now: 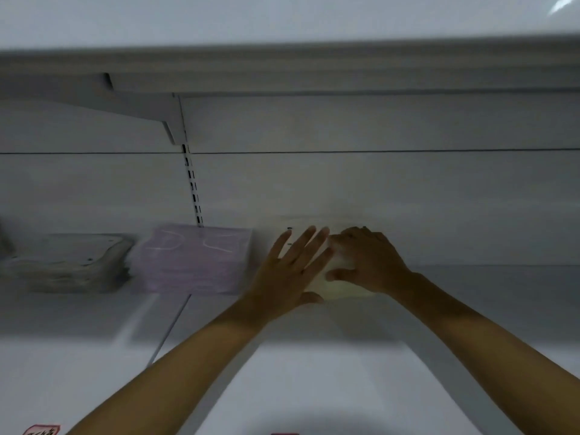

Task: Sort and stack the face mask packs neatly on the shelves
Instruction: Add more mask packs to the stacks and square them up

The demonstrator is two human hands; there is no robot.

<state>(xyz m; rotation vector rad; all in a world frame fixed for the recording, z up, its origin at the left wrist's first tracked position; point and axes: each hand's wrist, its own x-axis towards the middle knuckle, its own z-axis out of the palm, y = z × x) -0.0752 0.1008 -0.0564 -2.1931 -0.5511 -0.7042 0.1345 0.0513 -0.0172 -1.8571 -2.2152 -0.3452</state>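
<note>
A pale cream stack of face mask packs point(342, 288) rests on the white shelf point(314, 372) against the back wall. My right hand point(367, 262) lies over its top and right side, thumb curled along the front, gripping it. My left hand point(292, 271) presses flat against the stack's left side with fingers spread. Most of the cream stack is hidden by both hands. To its left stands a lilac stack of mask packs point(194, 262), and further left a grey stack point(72, 265) with uneven, ragged edges. The picture is blurred.
An upper shelf point(282, 67) on a bracket point(150, 111) overhangs the space. A slotted upright point(193, 183) runs down the back wall behind the lilac stack. Red-edged price labels point(40, 430) sit on the shelf's front edge. Bare shelf extends to the right of my right hand.
</note>
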